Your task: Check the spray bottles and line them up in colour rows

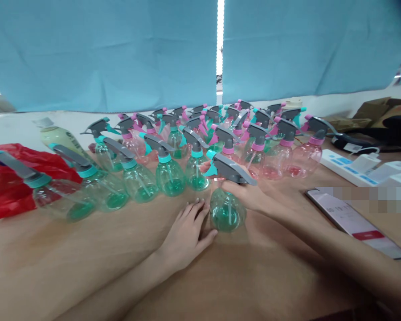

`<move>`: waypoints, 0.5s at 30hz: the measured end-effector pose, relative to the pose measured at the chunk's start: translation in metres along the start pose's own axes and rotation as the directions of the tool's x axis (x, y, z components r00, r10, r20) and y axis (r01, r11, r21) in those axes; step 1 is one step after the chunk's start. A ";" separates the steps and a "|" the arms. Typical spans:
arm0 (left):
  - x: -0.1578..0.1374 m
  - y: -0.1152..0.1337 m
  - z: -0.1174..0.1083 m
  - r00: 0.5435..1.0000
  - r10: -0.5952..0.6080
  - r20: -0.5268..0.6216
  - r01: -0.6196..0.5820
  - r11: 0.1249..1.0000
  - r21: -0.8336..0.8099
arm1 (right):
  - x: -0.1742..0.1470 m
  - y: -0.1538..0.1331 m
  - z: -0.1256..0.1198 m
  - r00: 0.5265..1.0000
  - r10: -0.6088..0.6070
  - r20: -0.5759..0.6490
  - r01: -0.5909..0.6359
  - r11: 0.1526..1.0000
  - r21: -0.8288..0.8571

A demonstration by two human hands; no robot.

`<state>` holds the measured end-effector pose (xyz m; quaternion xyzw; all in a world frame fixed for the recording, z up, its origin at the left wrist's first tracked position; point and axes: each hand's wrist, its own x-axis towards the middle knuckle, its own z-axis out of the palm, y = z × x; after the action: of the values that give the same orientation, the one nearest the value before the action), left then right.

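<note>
My right hand [238,191] grips the neck of a green spray bottle [227,215], which stands roughly upright at the middle of the table. Its grey trigger head with a turquoise nozzle points left, and part of the neck is hidden by my fingers. Just left of that bottle, my left hand [189,227] lies on the tabletop with its fingers spread and nothing in it. Beyond both hands stands a front row of other green spray bottles [169,177]. Clear pink spray bottles [276,159] with pink collars are grouped to the right and behind.
A red plastic bag [10,196] lies at the left, with a pale bottle [62,138] behind it. A phone [357,223] rests at the right below a white power strip [344,168] with plugs. A cardboard box [381,111] and blue curtains [103,53] are at the back.
</note>
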<state>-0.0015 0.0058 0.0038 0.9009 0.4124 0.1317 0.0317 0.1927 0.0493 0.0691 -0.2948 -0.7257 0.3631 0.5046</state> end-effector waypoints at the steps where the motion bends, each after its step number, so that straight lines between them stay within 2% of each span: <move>1: 0.000 0.000 0.000 1.000 0.002 0.001 -0.002 1.000 0.000 | 0.000 0.000 0.000 1.000 0.006 0.000 -0.006 1.000 0.012; 9: 0.000 0.000 0.002 1.000 0.002 0.006 -0.002 1.000 0.019 | -0.001 -0.011 0.002 0.994 0.055 -0.096 -0.058 0.998 -0.022; 15: 0.000 0.002 -0.001 1.000 0.008 0.006 -0.008 1.000 0.006 | 0.003 -0.035 0.001 0.997 0.058 -0.050 -0.062 0.993 -0.097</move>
<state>-0.0004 0.0047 0.0047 0.9030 0.4091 0.1281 0.0297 0.1890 0.0314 0.0990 -0.3494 -0.7213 0.3350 0.4954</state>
